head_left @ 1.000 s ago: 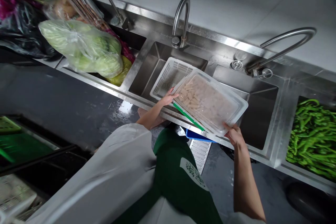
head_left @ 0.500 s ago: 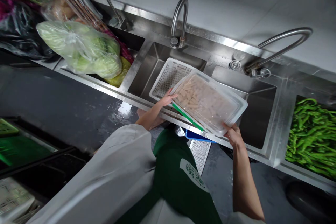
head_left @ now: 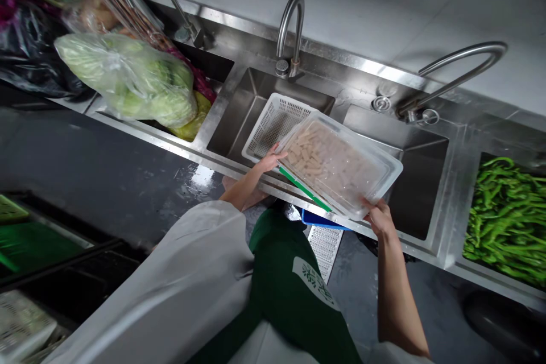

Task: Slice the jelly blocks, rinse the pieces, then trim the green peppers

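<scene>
Fingers of both my hands grip a lidded container, my left hand at its left end and my right hand on its near right corner. Over the last second my hold has hardly altered; only my view has shifted slightly, so I judge the work is at a steady hold. By size: the steel surface spans the scene; the container lies slantwise across two basins, partly over a white basket; a green strip borders its near side; pale pieces show inside.
</scene>
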Available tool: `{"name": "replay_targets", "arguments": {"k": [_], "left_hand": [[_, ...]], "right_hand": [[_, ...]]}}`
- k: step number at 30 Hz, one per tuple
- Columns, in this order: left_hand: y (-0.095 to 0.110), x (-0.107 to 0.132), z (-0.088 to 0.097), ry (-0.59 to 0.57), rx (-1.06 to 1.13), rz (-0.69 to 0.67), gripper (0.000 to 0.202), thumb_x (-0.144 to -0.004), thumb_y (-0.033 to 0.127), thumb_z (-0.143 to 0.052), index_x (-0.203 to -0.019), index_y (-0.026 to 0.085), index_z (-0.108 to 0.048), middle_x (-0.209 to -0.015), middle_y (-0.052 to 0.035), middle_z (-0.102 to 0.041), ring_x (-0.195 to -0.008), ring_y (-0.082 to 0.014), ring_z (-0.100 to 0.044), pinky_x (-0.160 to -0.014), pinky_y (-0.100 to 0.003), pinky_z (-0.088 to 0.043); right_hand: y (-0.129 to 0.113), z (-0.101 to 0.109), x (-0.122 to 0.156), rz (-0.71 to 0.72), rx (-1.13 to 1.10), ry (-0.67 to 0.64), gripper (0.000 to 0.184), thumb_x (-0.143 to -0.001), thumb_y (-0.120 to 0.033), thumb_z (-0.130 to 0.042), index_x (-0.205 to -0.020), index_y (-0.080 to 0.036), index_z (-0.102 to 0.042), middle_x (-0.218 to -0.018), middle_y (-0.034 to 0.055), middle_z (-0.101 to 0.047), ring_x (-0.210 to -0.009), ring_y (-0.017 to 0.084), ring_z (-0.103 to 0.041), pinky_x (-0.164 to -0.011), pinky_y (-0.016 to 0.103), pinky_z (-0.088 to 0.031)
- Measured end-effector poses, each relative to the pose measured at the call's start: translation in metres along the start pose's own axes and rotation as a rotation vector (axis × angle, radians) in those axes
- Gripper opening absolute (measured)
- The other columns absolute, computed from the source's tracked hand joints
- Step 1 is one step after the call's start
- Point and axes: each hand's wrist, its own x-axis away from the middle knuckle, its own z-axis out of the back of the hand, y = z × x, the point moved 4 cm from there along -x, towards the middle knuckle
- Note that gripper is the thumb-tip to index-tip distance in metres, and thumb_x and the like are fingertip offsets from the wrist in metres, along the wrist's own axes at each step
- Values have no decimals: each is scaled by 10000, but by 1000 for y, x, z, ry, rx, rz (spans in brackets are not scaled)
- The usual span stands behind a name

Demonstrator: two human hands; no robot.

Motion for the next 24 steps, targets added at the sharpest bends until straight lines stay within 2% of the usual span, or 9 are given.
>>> {"name": "replay_targets", "arguments": {"k": [4, 11, 15, 19, 24], "left_hand": [[0, -2, 2, 5, -37, -42, 832, -597, 183, -988, -1342, 281, -631, -1069, 0, -745, -905, -160, -692, -878, -312, -562], [1, -1, 1, -14, -14, -60, 765, -598, 173, -980, -1288, 269, -663, -1002, 21, -737, -865, -148, -681, -835, -281, -550], [0, -1, 4, 15, -21, -33, 796, -635, 145, -957, -1348, 302, -639, -992, 29, -741, -906, -166, -691, -882, -311, -540], [-3, -3, 8, 56, -35, 4, 796, -666, 137, -939, -1377, 312, -625, -1060, 5, -758, -1000, -189, -704, -927, -325, -544], [-6, -5, 10, 54, -46, 9, 800, -685, 177, -931, -1402, 306, -602, -1105, -6, -754, -975, -173, -707, -873, -288, -551]], "right_hand": [[-1, 0, 0, 16, 6, 9, 672, -579, -499, -861, -1155, -217, -657, -1230, 143, -728, -924, 309, -724, -543, 321, -583], [-6, -2, 4, 31, 33, 5, 617, -618, -498, -835, -1140, -225, -652, -1260, 153, -730, -965, 331, -737, -560, 343, -607], [-8, -4, 7, 39, 21, -5, 621, -650, -487, -815, -1194, -238, -648, -1241, 144, -742, -948, 328, -746, -576, 358, -620], [-10, -5, 8, 39, 3, 3, 639, -635, -465, -826, -1209, -233, -664, -1196, 138, -753, -935, 324, -742, -592, 356, -624], [-10, -4, 8, 52, 23, 8, 637, -627, -461, -838, -1186, -216, -657, -1148, 133, -760, -895, 306, -741, -579, 335, -608]]}}
